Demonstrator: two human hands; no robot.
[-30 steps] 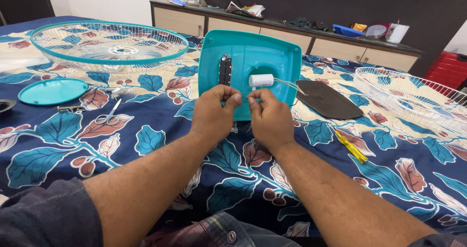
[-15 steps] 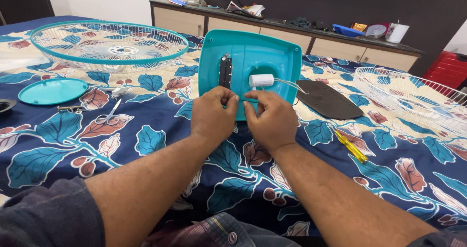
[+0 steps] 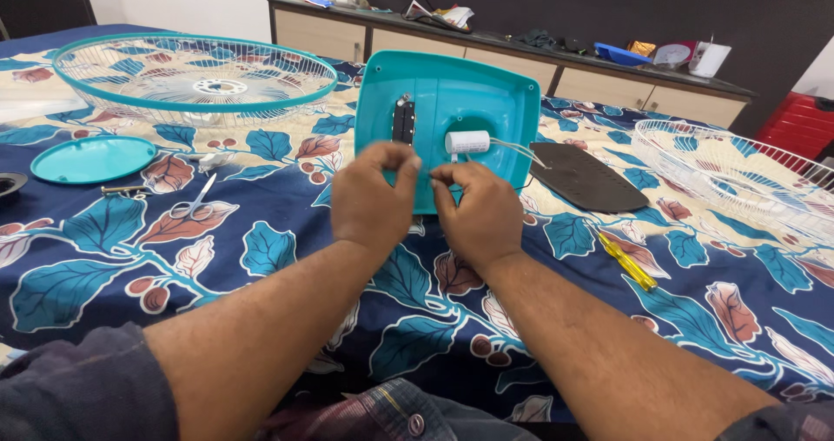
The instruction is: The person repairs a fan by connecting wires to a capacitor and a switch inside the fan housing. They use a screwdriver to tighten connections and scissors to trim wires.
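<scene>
Both forearms reach forward side by side, the left hand (image 3: 373,199) and right hand (image 3: 475,215) raised just before the teal base (image 3: 469,102), fingertips pinched together.

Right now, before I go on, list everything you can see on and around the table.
Fan base shell: 1, teal, centre of the table, underside up.
Capacitor: 1, white cylinder, inside the shell.
Switch block: 1, black, inside the shell, left of the capacitor.
Fan guards: 2, one teal-rimmed far left, one white far right.
Round cover: 1, teal, left.
Scissors: 1, left of the hands.
Base plate: 1, black, right of the shell.
Screwdriver: 1, yellow, right.
Tablecloth: 1, navy, leaf print.
Sideboard: 1, beige, behind, cluttered.
Left hand, right hand: fingertips pinched together before the shell; what they hold is too small to tell.
</scene>
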